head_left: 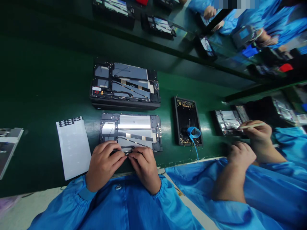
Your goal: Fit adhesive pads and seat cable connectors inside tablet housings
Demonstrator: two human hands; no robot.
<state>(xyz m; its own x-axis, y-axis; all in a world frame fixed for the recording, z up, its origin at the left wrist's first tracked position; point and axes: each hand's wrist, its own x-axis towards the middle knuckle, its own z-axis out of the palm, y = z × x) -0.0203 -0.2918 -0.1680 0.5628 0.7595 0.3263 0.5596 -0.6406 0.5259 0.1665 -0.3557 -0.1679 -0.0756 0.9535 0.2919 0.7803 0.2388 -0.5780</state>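
An opened tablet back point(134, 129), with grey metal plates and black flat cables inside, lies on the green belt just before me. My left hand point(103, 163) and my right hand point(145, 166) rest on its near edge, fingers curled and fingertips pinched together over a small dark part I cannot make out. Both wrists wear blue sleeves.
A second opened tablet point(124, 84) sits on a black tray behind it. A white sticker sheet point(74, 147) lies at left. A black tray point(187, 119) with a blue strap stands at right. A neighbouring person's hands point(254, 134) work on another device with a stick.
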